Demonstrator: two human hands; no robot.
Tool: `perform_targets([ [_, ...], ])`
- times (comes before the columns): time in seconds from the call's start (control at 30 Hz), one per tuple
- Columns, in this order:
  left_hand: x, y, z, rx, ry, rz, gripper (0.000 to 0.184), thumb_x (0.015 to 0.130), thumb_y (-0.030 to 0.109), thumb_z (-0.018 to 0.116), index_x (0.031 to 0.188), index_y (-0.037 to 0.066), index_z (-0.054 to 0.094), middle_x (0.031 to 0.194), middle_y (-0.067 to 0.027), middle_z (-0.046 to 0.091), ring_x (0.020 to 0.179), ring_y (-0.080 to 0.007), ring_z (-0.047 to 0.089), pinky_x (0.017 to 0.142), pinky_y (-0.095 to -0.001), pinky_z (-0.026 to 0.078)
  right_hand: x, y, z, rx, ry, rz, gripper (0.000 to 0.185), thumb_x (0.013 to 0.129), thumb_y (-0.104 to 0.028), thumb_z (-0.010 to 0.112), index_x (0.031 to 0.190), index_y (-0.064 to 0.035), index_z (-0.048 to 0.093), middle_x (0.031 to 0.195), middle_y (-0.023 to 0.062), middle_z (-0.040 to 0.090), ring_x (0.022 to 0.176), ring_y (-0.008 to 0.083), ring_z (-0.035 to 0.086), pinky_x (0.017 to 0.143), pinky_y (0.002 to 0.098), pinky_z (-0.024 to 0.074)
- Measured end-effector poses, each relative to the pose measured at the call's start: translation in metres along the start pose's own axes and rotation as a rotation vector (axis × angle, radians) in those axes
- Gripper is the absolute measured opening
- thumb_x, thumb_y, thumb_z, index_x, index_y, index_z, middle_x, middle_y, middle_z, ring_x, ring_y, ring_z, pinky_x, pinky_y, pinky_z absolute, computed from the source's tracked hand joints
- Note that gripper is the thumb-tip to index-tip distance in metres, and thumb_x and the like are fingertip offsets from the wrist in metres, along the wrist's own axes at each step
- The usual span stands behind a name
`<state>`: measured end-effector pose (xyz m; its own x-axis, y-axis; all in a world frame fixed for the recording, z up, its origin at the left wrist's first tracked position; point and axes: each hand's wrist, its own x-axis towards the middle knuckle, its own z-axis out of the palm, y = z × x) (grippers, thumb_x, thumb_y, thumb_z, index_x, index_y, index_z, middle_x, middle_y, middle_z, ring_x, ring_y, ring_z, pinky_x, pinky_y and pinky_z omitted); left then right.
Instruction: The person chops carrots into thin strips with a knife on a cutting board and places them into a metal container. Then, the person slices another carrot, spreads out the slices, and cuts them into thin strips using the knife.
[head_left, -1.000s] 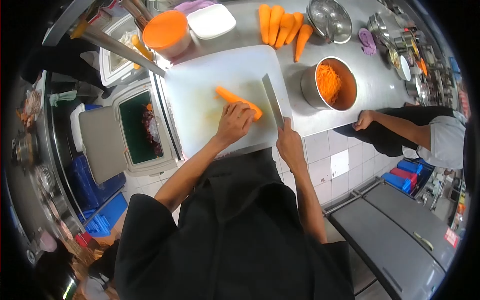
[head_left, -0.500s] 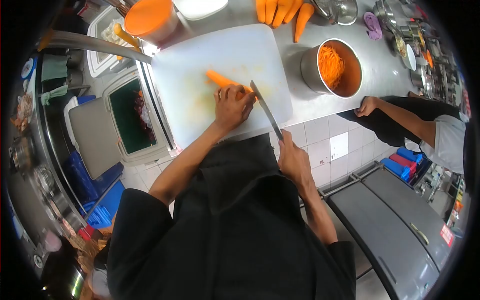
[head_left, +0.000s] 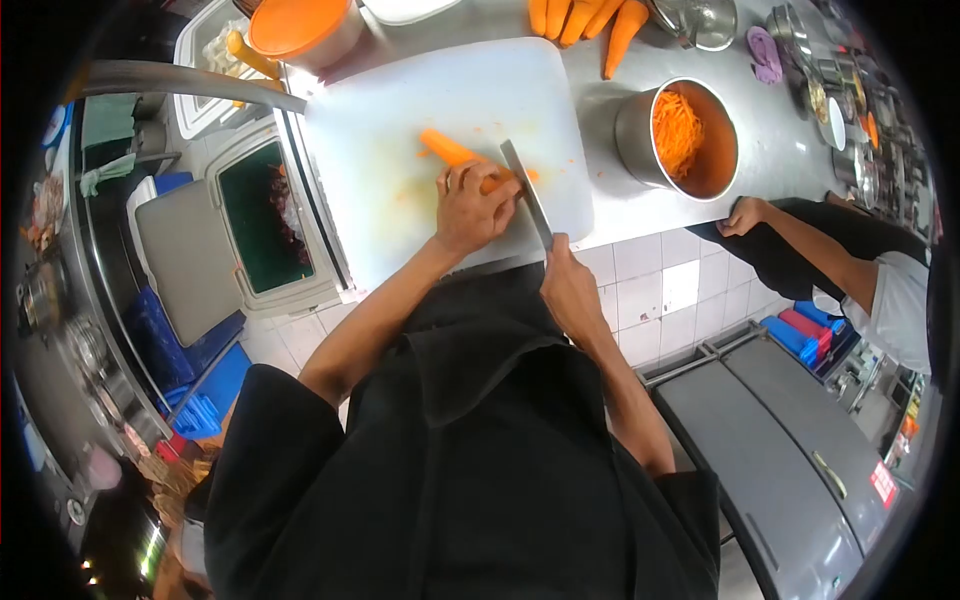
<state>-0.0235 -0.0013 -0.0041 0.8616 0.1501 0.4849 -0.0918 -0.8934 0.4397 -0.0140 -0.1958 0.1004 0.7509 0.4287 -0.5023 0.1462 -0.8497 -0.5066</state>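
On the white cutting board (head_left: 365, 130) lies a peeled carrot (head_left: 450, 150), set at a slant. My left hand (head_left: 468, 212) presses down on its near end with bent fingers. A long-bladed knife (head_left: 530, 190) is gripped by its handle in my right hand (head_left: 572, 290). The blade is beside my left fingertips, at the carrot's right end; whether it touches the carrot I cannot tell. A few small orange pieces (head_left: 532, 174) lie right of the blade. The knife handle is mostly hidden in my fist.
A steel pot (head_left: 634, 140) holding shredded carrot (head_left: 677, 130) stands right of the board. Several whole carrots (head_left: 625, 38) lie behind it, near an orange-lidded tub (head_left: 300, 28). An open bin (head_left: 255, 225) is at the left. Another person's hand (head_left: 745, 215) is at the counter's right edge.
The knife and my right hand have shifted a little left and away from me. More orange bits show right of the blade. My left hand still holds the carrot; the whole view has shifted slightly.
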Motion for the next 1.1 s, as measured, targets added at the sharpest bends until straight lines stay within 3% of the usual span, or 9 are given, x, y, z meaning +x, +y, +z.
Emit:
perform_targets([
  [0.07,0.000,-0.002,0.001,-0.004,0.002,0.001,0.025,0.081,0.027,0.074,0.107,0.030,0.073,0.113,-0.0026,0.053,0.111,-0.0262,0.049,0.097,-0.0497,0.035,0.005,0.001,0.003,0.030,0.002,0.011,0.020,0.103,-0.015,0.044,0.119,-0.0042,0.039,0.092,0.0369,0.063,0.084,0.0587,0.058,0.071,0.0624,0.0429],
  [0.17,0.004,0.000,-0.001,0.011,0.030,0.010,0.025,0.081,0.027,0.074,0.106,0.029,0.073,0.113,-0.0027,0.053,0.111,-0.0267,0.049,0.096,-0.0492,0.035,-0.018,-0.024,-0.025,-0.003,-0.060,0.092,0.017,0.092,-0.001,0.042,0.109,-0.0018,0.038,0.097,0.0345,0.062,0.084,0.0581,0.058,0.072,0.0628,0.0468],
  [0.4,0.005,0.002,-0.006,-0.016,-0.011,-0.004,0.027,0.080,0.022,0.076,0.107,0.025,0.072,0.112,-0.0027,0.052,0.112,-0.0268,0.047,0.098,-0.0474,0.031,-0.023,-0.010,-0.005,-0.003,-0.026,0.071,0.018,0.092,0.000,0.044,0.109,-0.0019,0.038,0.094,0.0336,0.062,0.083,0.0576,0.059,0.071,0.0636,0.0462],
  [0.5,0.007,-0.001,-0.004,-0.042,0.025,0.029,0.024,0.080,0.020,0.076,0.103,0.023,0.070,0.113,-0.0033,0.053,0.112,-0.0276,0.048,0.097,-0.0472,0.032,-0.001,0.000,0.012,0.055,0.069,-0.018,0.018,0.102,-0.015,0.045,0.114,-0.0035,0.038,0.086,0.0369,0.062,0.081,0.0579,0.057,0.068,0.0630,0.0436],
  [0.6,0.002,0.001,-0.004,-0.055,0.044,0.022,0.021,0.080,0.019,0.075,0.100,0.021,0.069,0.113,-0.0036,0.054,0.112,-0.0280,0.049,0.096,-0.0475,0.032,-0.008,-0.006,0.004,0.069,0.062,-0.015,0.018,0.102,-0.014,0.045,0.113,-0.0030,0.038,0.088,0.0367,0.062,0.082,0.0582,0.057,0.069,0.0629,0.0434],
  [0.67,0.003,-0.002,-0.002,-0.056,0.037,0.004,0.022,0.081,0.020,0.075,0.102,0.021,0.070,0.113,-0.0038,0.055,0.111,-0.0275,0.049,0.096,-0.0474,0.032,-0.024,-0.017,-0.012,0.018,0.011,0.028,0.019,0.092,0.000,0.042,0.110,-0.0031,0.038,0.095,0.0333,0.062,0.082,0.0573,0.058,0.071,0.0625,0.0473],
  [0.9,0.004,-0.003,-0.003,-0.044,0.018,-0.003,0.027,0.082,0.021,0.075,0.109,0.021,0.070,0.112,-0.0032,0.055,0.110,-0.0272,0.050,0.096,-0.0463,0.031,-0.038,-0.023,-0.013,-0.004,-0.012,0.088,0.020,0.091,0.001,0.043,0.110,-0.0030,0.039,0.096,0.0337,0.062,0.083,0.0572,0.058,0.071,0.0621,0.0471],
  [1.0,0.003,0.000,-0.005,-0.067,0.009,-0.008,0.027,0.082,0.020,0.074,0.108,0.021,0.069,0.112,-0.0029,0.055,0.111,-0.0272,0.050,0.096,-0.0464,0.031,-0.012,-0.012,0.007,0.019,0.010,0.041,0.018,0.091,0.002,0.042,0.109,-0.0022,0.039,0.096,0.0337,0.062,0.083,0.0568,0.058,0.070,0.0624,0.0466],
  [1.1,0.002,-0.004,0.000,-0.092,0.054,0.005,0.025,0.082,0.018,0.073,0.106,0.021,0.069,0.112,-0.0031,0.055,0.112,-0.0274,0.050,0.097,-0.0468,0.032,0.000,-0.012,0.009,0.066,0.076,-0.056,0.009,0.103,-0.009,0.041,0.108,-0.0022,0.037,0.087,0.0357,0.061,0.083,0.0584,0.056,0.069,0.0626,0.0420],
])
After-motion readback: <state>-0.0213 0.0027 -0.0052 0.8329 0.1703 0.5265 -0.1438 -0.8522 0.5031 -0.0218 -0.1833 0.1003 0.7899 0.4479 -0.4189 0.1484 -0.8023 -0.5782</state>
